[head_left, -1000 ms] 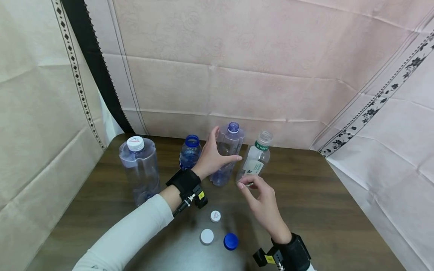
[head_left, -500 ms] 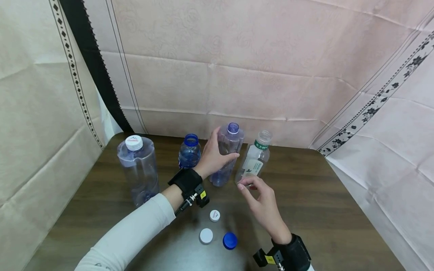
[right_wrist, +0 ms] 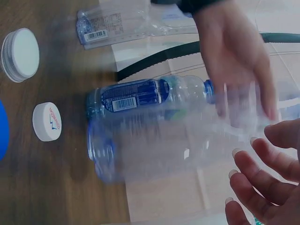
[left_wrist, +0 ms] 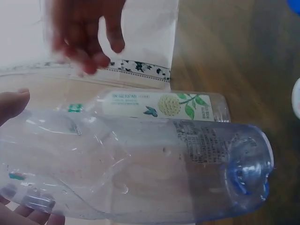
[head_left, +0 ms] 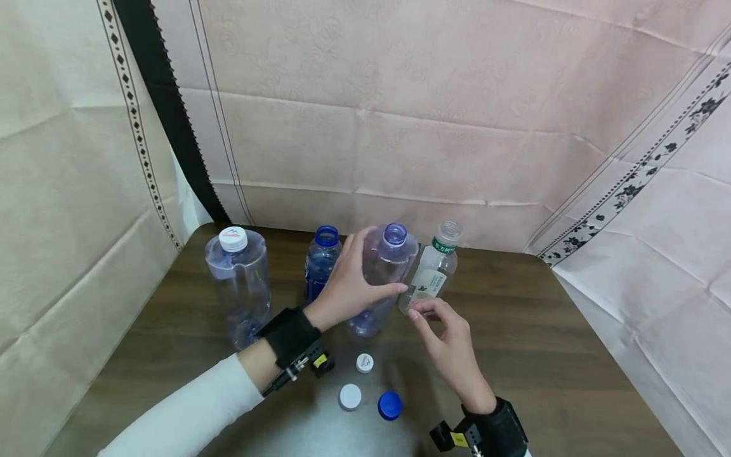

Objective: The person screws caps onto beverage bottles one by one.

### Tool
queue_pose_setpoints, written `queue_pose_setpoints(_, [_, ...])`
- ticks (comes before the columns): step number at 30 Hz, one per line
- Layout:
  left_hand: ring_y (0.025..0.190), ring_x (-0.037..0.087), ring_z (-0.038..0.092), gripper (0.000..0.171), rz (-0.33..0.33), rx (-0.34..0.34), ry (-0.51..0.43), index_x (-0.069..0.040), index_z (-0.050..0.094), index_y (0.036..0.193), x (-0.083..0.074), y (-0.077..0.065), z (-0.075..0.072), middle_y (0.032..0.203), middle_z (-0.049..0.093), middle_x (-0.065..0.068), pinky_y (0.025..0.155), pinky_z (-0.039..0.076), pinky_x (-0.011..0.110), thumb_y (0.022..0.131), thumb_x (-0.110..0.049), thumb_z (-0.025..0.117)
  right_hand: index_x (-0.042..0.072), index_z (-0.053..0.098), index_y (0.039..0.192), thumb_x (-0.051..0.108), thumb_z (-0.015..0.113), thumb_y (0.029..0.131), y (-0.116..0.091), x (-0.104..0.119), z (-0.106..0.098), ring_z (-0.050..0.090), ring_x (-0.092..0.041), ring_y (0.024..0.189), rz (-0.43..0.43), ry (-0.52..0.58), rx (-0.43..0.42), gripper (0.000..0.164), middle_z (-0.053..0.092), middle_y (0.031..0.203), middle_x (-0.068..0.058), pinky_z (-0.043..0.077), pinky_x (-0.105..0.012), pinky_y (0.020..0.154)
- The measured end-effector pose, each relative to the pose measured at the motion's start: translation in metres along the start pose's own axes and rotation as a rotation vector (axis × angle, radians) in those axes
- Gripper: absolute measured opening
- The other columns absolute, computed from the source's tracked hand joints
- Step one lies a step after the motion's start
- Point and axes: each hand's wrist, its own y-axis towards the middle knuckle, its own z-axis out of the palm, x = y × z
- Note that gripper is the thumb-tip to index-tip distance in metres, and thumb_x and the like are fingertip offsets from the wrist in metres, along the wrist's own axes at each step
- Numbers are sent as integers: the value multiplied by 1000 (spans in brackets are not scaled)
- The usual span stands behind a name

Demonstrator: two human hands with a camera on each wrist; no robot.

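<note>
Though blurred, the gripped bottle (right_wrist: 150,147) seems plastic.

Screened nook: cloths (head_left: 371,152), wood-grain table (head_left: 548,355)

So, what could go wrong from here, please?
The left hand holds a tall bluish plastic bottle close to a clear bottle with a green neck band, which might get knocked over. The same hand could also bump the short blue plastic bottle beside it. The smaller round white cap lies loose near the held bottle's base and may get pushed.
</note>
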Motion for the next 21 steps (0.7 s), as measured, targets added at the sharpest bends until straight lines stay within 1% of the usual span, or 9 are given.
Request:
queue_pose_setpoints(2, [130,24,43,99,15,-8,6,-21,25,148,-2,-13,-9,141,38,6,105,43,55,71,-41,85,12,67,100,14,64,93,-1,-1,0,63,-9,96,6,-1,3,8,69,102,2,55,-37,88])
queue_pose_setpoints(4, [128,23,44,97,30,-16,3,-21,26,147,-3,-25,-20,139,39,5,103,45,55,71,-39,85,10,67,100,15,64,93,-2,-1,-1,62,-9,95,17,-4,11,9,70,102,0,54,-36,88])
queue_pose_setpoints(7, [129,25,46,97,38,-25,-14,-22,25,146,-3,-44,-37,139,41,4,102,46,57,71,-37,85,12,67,99,17,64,93,-3,-3,0,62,-8,94,37,-21,21,8,70,101,2,54,-34,87])
queue_pose_setpoints(12, [130,31,48,97,-42,-20,-51,-23,21,146,1,-75,-61,141,44,7,99,44,64,73,-35,84,15,66,98,18,65,93,-4,-5,2,61,-8,94,53,-32,40,7,69,99,6,54,-33,87])
queue_pose_setpoints(13, [130,31,48,97,-58,-21,-57,-24,20,146,2,-80,-64,141,45,7,99,43,65,74,-34,84,15,66,98,18,66,92,-4,-6,3,62,-8,93,54,-29,46,7,69,99,5,54,-34,87])
queue_pose_setpoints(16, [132,32,46,96,-87,-24,-66,-23,19,146,5,-94,-72,142,43,7,101,40,67,75,-32,83,16,67,99,20,66,92,-4,-7,7,61,-8,92,52,-29,74,8,69,98,5,54,-32,86])
queue_pose_setpoints(21, [132,30,44,95,-107,-23,-95,-25,18,146,7,-109,-77,142,41,5,102,37,69,76,-31,83,18,66,99,24,67,91,-3,-9,13,60,-8,90,49,-34,152,10,68,97,7,54,-29,86])
